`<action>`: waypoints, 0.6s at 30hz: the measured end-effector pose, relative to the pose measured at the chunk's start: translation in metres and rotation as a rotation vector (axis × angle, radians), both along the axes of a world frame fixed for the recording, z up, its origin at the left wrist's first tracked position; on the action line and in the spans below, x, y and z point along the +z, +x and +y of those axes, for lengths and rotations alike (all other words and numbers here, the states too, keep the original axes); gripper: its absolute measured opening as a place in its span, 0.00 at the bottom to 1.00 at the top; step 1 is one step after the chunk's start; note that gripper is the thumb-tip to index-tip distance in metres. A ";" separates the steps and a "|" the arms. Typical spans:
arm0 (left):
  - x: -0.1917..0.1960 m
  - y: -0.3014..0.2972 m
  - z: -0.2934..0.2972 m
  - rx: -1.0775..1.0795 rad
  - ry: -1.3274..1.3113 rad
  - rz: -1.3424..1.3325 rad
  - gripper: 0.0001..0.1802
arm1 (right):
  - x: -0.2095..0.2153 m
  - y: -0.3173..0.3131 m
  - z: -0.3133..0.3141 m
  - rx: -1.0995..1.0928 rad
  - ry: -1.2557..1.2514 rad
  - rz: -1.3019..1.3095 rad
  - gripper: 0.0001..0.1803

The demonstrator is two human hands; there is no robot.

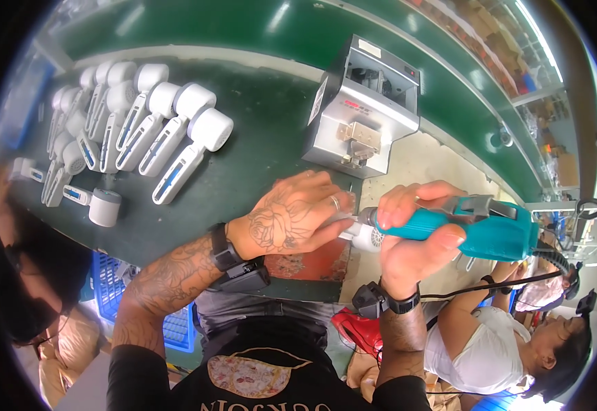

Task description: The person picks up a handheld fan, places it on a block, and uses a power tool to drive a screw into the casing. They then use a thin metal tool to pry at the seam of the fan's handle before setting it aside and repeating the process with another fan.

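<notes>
Left hand (286, 218): we grasp a white fan (365, 237) in bent fingers, the fan partly hidden.
Right hand (405, 259): we clasp a teal power screwdriver (480, 236), its tip toward 9 o'clock, near our left fingertips.
Fan in work: toward 4 o'clock from the middle, between our 2 hands, grilled end showing below the screwdriver.
Fan group (120, 98): white, lying at 10 o'clock on our green surface (261, 147).
Metal machine (381, 127): grey, 1 o'clock.
Basket (109, 291): blue, 8 o'clock.
Co-worker (477, 349): white shirt, 4 o'clock.
</notes>
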State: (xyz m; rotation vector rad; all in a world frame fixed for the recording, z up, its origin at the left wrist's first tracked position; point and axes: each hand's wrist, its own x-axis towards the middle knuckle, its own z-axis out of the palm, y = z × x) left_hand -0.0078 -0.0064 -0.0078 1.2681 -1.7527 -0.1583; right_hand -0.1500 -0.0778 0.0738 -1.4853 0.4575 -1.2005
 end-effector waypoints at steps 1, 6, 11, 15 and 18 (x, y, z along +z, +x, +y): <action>0.002 -0.001 0.000 0.006 0.027 -0.003 0.13 | 0.001 -0.004 -0.001 -0.003 -0.001 0.006 0.40; 0.005 -0.001 0.001 -0.016 0.075 0.006 0.17 | -0.004 -0.016 -0.007 -0.049 0.028 0.043 0.40; 0.005 0.000 0.002 -0.020 0.106 0.009 0.17 | -0.013 -0.016 -0.008 -0.044 0.027 0.048 0.38; 0.004 -0.001 0.001 -0.026 0.115 0.007 0.17 | -0.017 -0.017 -0.012 -0.034 0.000 0.046 0.37; 0.004 -0.001 0.002 -0.024 0.112 0.006 0.17 | -0.018 -0.015 -0.011 -0.051 0.007 0.063 0.37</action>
